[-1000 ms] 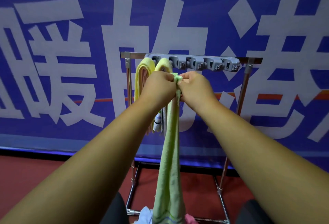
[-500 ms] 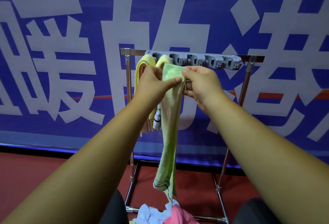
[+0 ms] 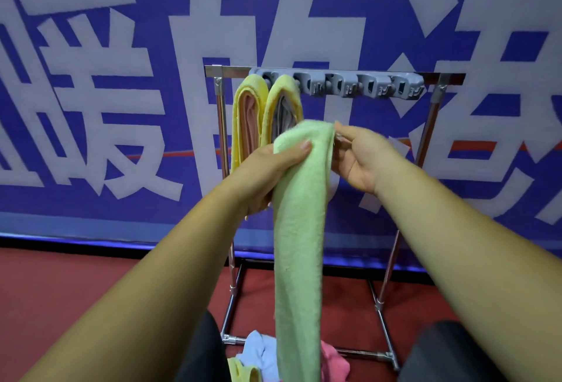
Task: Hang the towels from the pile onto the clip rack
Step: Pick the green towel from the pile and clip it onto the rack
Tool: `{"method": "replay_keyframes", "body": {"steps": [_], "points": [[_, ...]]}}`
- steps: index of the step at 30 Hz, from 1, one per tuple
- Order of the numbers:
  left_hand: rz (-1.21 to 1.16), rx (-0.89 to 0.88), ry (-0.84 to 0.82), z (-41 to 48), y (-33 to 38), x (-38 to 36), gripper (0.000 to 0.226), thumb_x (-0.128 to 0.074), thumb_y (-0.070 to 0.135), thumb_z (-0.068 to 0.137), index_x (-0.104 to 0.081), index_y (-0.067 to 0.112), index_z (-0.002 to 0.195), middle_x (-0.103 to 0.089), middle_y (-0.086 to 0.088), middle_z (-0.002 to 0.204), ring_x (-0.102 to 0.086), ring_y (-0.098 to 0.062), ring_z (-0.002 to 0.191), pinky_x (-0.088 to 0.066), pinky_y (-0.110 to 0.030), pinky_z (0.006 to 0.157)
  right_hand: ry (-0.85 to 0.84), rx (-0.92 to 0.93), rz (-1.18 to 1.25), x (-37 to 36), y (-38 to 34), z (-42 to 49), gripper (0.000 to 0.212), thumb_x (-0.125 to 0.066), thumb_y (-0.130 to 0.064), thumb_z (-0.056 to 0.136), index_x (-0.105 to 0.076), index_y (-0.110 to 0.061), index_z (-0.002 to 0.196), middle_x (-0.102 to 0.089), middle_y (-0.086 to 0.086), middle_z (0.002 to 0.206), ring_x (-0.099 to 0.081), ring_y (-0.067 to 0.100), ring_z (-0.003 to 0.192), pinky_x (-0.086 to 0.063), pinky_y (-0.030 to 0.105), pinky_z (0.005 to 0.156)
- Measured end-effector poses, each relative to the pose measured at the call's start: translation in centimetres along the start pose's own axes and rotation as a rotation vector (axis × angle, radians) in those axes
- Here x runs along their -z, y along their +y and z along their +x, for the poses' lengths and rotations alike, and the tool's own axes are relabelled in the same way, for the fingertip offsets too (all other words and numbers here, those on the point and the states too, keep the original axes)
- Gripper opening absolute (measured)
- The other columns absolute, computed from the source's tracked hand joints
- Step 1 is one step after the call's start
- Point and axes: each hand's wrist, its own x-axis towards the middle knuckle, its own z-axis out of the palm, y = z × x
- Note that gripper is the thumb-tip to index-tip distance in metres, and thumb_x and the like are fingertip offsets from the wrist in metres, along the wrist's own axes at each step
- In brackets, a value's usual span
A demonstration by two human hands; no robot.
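In front of the rack [image 3: 228, 70], just below its grey clips [image 3: 343, 86], there's the green towel [image 3: 299, 229]. It's pale green and fluffy, folded over at the top into a long narrow band, with a soft rounded crown. It hangs straight down between the two forearms, and its lower end runs out of view at the near edge. It touches no clip; its top sits lower than the clip bar and nearer to us.

The left hand [image 3: 267, 172] has a firm grip on the towel's left side, high up. The thumb is pressed flat on the near face and the fingers are wrapped round behind. The right hand [image 3: 362, 156] is on the other side, palm turned towards us, its thumb and forefinger pinching the towel's top right edge.

Behind the left hand, at the left end of the clip bar, two yellow towels [image 3: 254, 82] hang as loops side by side. One shows pink inside, the other grey. The four clips to their right hold nothing.

Down at the foot of the rack lies the pile [image 3: 263, 351]: blue, pink and yellow cloth, partly hidden by the green towel. A red floor [image 3: 60, 305] runs under it all, and far behind stands a blue banner [image 3: 91, 199] with big white characters.
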Motion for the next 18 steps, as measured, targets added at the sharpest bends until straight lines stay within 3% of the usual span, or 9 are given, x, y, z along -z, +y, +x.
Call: {"method": "replay_keyframes", "body": {"steps": [3,5,8,10,13,15,18], "points": [[-0.047,0.036,0.058,0.4,0.3,-0.1,0.049,-0.072,0.048,0.097,-0.068,0.009,0.128,-0.079,-0.014,0.111,-0.078,-0.031,0.100,-0.063,-0.047,0.084,-0.109,-0.208,-0.077,1.3,3.4,-0.4,0.072,-0.043,-0.062,0.107,-0.064,-0.001,0.138,-0.069,0.023,0.135,-0.068,0.037,0.126,-0.059,0.048,0.102],[-0.035,0.090,0.090,0.5,0.4,-0.3,0.048,-0.069,0.050,0.099,-0.067,0.009,0.124,-0.080,-0.010,0.096,-0.079,-0.028,0.085,-0.063,-0.043,0.073,-0.188,-0.253,-0.069,2.1,5.8,-0.9,0.087,-0.037,-0.076,0.101,-0.064,-0.003,0.141,-0.066,0.024,0.140,-0.065,0.040,0.130,-0.048,0.054,0.115],[-0.047,0.166,0.128,1.0,0.1,-0.3,0.037,-0.062,0.041,0.105,-0.064,0.006,0.117,-0.073,-0.005,0.068,-0.072,-0.020,0.055,-0.057,-0.029,0.050,-0.236,-0.197,-0.038,3.0,8.3,-1.9,0.086,-0.035,-0.079,0.100,-0.068,-0.010,0.139,-0.069,0.020,0.137,-0.067,0.037,0.129,-0.047,0.054,0.116],[-0.088,0.200,0.167,1.7,-0.6,0.1,0.030,-0.059,0.036,0.106,-0.065,0.007,0.114,-0.068,-0.003,0.063,-0.066,-0.017,0.049,-0.054,-0.025,0.049,-0.236,-0.140,-0.038,3.3,9.9,-2.9,0.073,-0.042,-0.070,0.103,-0.068,-0.012,0.138,-0.072,0.017,0.133,-0.070,0.033,0.125,-0.054,0.049,0.107],[-0.138,0.259,0.234,2.7,-2.2,0.5,0.027,-0.061,0.031,0.105,-0.067,0.006,0.116,-0.072,-0.006,0.079,-0.069,-0.018,0.065,-0.057,-0.030,0.068,-0.220,-0.007,-0.047,4.0,12.5,-3.6,0.043,-0.060,-0.034,0.106,-0.064,-0.010,0.141,-0.072,0.017,0.133,-0.071,0.031,0.122,-0.060,0.043,0.099],[-0.212,0.286,0.267,3.2,-3.5,0.6,0.026,-0.058,0.023,0.108,-0.065,0.001,0.119,-0.077,-0.010,0.082,-0.076,-0.020,0.069,-0.061,-0.030,0.061,-0.250,0.109,-0.119,5.1,14.3,-3.4,0.053,-0.066,-0.011,0.102,-0.054,-0.020,0.152,-0.069,0.011,0.140,-0.068,0.028,0.127,-0.057,0.044,0.102],[-0.255,0.311,0.272,3.8,-5.9,0.3,0.037,-0.055,0.026,0.110,-0.063,-0.003,0.131,-0.079,-0.018,0.108,-0.079,-0.027,0.096,-0.067,-0.040,0.078,-0.161,0.185,-0.254,6.4,16.6,-3.4,0.081,-0.072,-0.003,0.096,-0.041,-0.044,0.159,-0.074,0.007,0.132,-0.072,0.028,0.121,-0.057,0.050,0.102]]}}
